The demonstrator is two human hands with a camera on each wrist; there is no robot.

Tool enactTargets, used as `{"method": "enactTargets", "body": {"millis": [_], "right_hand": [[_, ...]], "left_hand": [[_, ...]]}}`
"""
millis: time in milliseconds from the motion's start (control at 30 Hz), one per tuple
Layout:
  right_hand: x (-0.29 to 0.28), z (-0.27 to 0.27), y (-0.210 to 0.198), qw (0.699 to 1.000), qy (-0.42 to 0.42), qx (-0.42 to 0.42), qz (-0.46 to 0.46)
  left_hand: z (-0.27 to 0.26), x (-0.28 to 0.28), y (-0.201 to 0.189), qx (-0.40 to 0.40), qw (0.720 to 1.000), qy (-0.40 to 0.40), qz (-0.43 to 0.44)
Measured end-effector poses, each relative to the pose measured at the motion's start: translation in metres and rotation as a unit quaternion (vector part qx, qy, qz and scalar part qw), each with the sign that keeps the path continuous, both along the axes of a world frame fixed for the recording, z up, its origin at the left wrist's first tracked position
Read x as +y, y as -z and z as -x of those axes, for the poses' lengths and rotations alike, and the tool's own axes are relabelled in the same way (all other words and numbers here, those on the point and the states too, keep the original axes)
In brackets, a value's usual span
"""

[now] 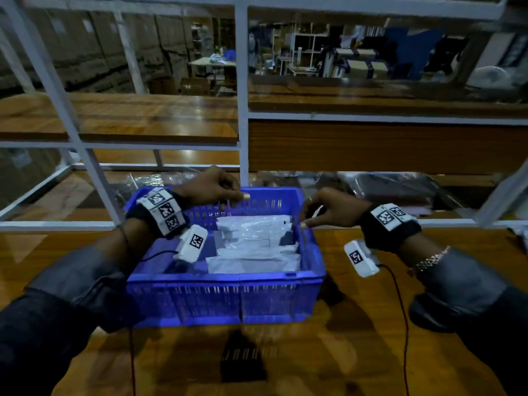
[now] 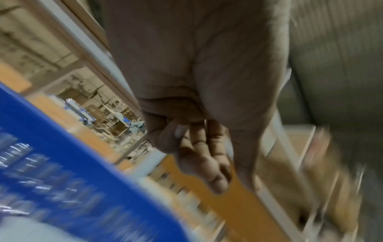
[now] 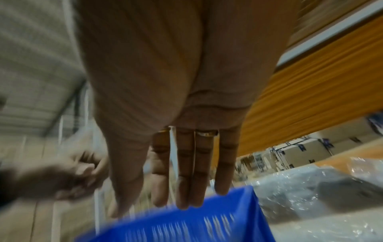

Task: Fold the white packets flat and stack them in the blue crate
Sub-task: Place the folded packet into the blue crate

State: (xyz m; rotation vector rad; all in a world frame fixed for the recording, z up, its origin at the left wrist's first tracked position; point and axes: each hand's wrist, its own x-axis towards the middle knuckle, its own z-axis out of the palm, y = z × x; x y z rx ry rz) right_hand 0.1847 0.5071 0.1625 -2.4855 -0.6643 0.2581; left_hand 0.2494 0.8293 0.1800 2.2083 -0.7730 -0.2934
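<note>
The blue crate (image 1: 228,277) stands on the wooden table in the middle of the head view. Several white packets (image 1: 254,244) lie stacked flat inside it, toward the right side. My left hand (image 1: 217,190) hovers over the crate's back rim with loosely curled fingers and nothing in them. The left wrist view shows the same left hand (image 2: 199,147) empty beside the blurred crate (image 2: 62,163). My right hand (image 1: 323,210) is above the crate's right rim. In the right wrist view, the right hand's fingers (image 3: 186,163) point straight down over the crate (image 3: 186,226), holding nothing.
A white metal shelf frame (image 1: 243,124) with wooden boards rises right behind the crate. Clear plastic bags with dark contents (image 1: 385,190) lie on the low shelf at the back right. Bare wooden table (image 1: 357,338) extends in front. Thin cables hang from both wrists.
</note>
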Motion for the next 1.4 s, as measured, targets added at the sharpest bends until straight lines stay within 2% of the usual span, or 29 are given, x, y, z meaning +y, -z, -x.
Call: {"method": "enactTargets", "body": {"millis": [133,233,300,467,567,700,767,900,967,1200,1400], "right_hand": [[-0.030,0.054,-0.009,0.986,0.036,-0.032,-0.160],[-0.061,0.099,0.000,0.959,0.079,-0.054,-0.268],[-0.085,0.131,0.012,0.933,0.109,-0.061,-0.338],[-0.149,0.222,0.056,0.862,0.230,-0.047,-0.449],[-0.190,0.280,0.083,0.836,0.290,-0.039,-0.464],[-0.238,0.343,0.112,0.798,0.375,-0.041,-0.470],[-0.260,0.365,0.123,0.774,0.421,-0.048,-0.471],[-0.305,0.400,0.139,0.706,0.505,-0.063,-0.492],[-0.327,0.411,0.146,0.687,0.532,-0.062,-0.490],[-0.416,0.422,0.151,0.656,0.593,-0.082,-0.460],[-0.498,0.400,0.149,0.628,0.627,-0.105,-0.448]], "left_hand": [[0.052,-0.031,-0.032,0.011,0.997,-0.004,0.079],[0.104,-0.076,-0.039,-0.012,0.990,0.009,0.142],[0.138,-0.111,-0.029,-0.011,0.982,0.031,0.188],[0.208,-0.210,0.032,0.076,0.967,0.043,0.238],[0.236,-0.274,0.069,0.116,0.967,0.042,0.225],[0.272,-0.350,0.093,0.131,0.965,0.077,0.215],[0.285,-0.384,0.099,0.142,0.961,0.106,0.214],[0.303,-0.454,0.105,0.173,0.954,0.164,0.182],[0.306,-0.486,0.107,0.184,0.951,0.190,0.160],[0.290,-0.604,0.121,0.208,0.937,0.237,0.150],[0.262,-0.696,0.123,0.203,0.936,0.222,0.184]]}}
